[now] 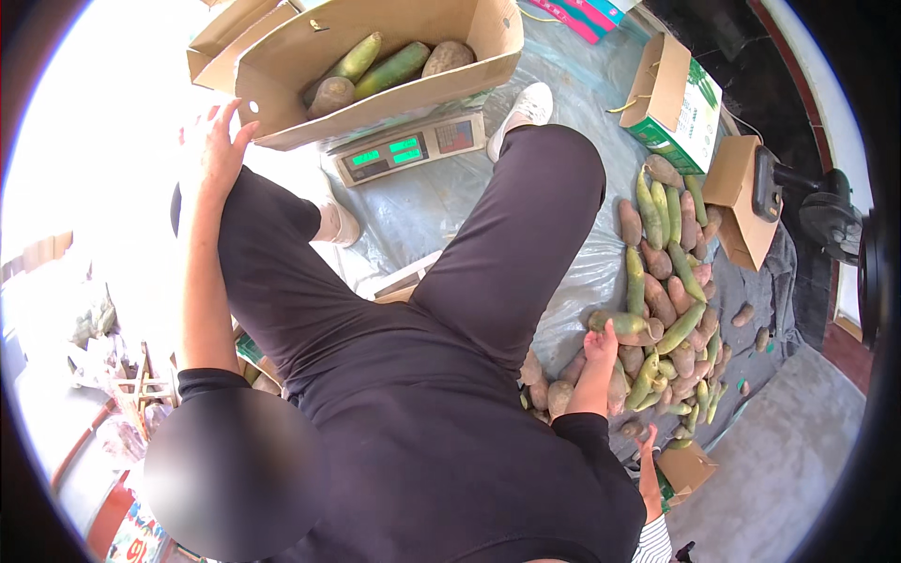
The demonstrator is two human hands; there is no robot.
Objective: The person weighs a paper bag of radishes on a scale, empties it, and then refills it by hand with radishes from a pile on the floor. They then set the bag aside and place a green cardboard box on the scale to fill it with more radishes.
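My right hand (599, 355) is closed on a green radish (619, 325) at the near left side of a vegetable pile on the right. Around it lie long green radishes (679, 328) and brownish-red sweet potatoes (659, 302). My left hand (214, 148) has its fingers spread beside the left end of an open cardboard box (394, 103); whether they touch it is unclear in the glare. Inside the box are two green radishes (392, 70) and two brown tubers (449, 58). The box rests on a digital scale (406, 148) with a lit green display.
A green-and-white carton (672, 98) and an open brown box (740, 202) stand beyond the pile, near a black fan (831, 211). Another person's hand (648, 437) reaches to the near edge of the pile. Plastic sheeting (572, 188) covers the floor between my feet and the pile.
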